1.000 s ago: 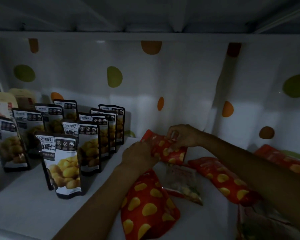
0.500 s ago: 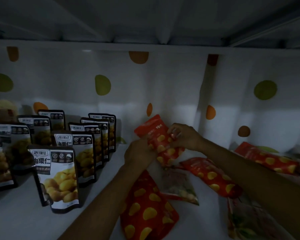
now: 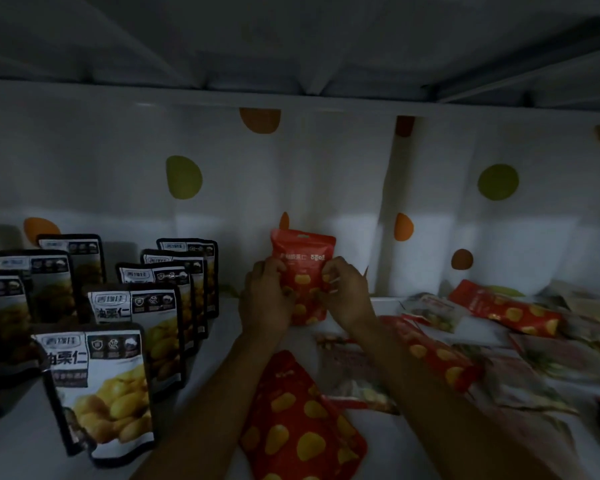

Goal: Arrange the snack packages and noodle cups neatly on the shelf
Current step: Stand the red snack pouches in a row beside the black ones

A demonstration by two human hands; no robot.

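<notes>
A red snack pouch (image 3: 303,258) with yellow spots stands upright near the back of the white shelf (image 3: 219,344). My left hand (image 3: 265,299) grips its left side and my right hand (image 3: 347,292) grips its right side. On the left, several black-and-white chestnut pouches (image 3: 97,386) stand in rows. Another red pouch (image 3: 298,424) lies flat between my forearms. More red pouches (image 3: 506,310) and pale packets (image 3: 357,375) lie scattered flat on the right.
A white backing sheet with green and orange dots (image 3: 184,176) closes the back of the shelf. The shelf above (image 3: 291,46) hangs low overhead. The light is dim.
Both hands lifted the red pouch off the pile, turned it from tilted to upright and carried it toward the back wall. The camera view shifted right.
</notes>
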